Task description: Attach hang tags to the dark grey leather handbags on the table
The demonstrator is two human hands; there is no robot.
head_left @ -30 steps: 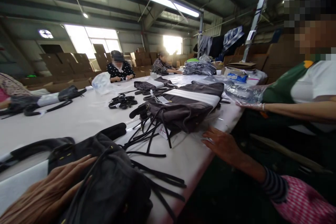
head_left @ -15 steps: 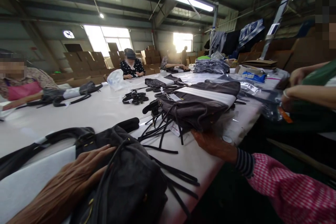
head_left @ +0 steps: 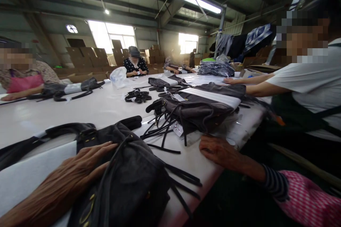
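A dark grey bag point(head_left: 133, 173) with long straps and brass fittings lies at the near left, a white sheet point(head_left: 34, 170) wrapped around its middle. My left hand point(head_left: 77, 170) rests on it with the fingers stretched out flat. At the table's right edge is my right hand point(head_left: 218, 150), its fingers curled together; whatever they may hold is hidden. Just beyond that hand, a second dark bag point(head_left: 199, 108) with a white band lies on the table, its thin straps and a white tag point(head_left: 177, 128) hanging towards me.
Black straps point(head_left: 137, 95) lie bundled mid-table, near another wrapped bag point(head_left: 165, 81). A person point(head_left: 306, 85) in a white shirt leans in from the right. Others sit at the left point(head_left: 23, 74) and far side point(head_left: 135, 64). Plastic packaging point(head_left: 215, 68) is piled at the back.
My right hand has drawn slightly right, away from the second bag, and its fingers have curled. The person at the right has leaned into view, arms reaching over the table. My left hand stays put.
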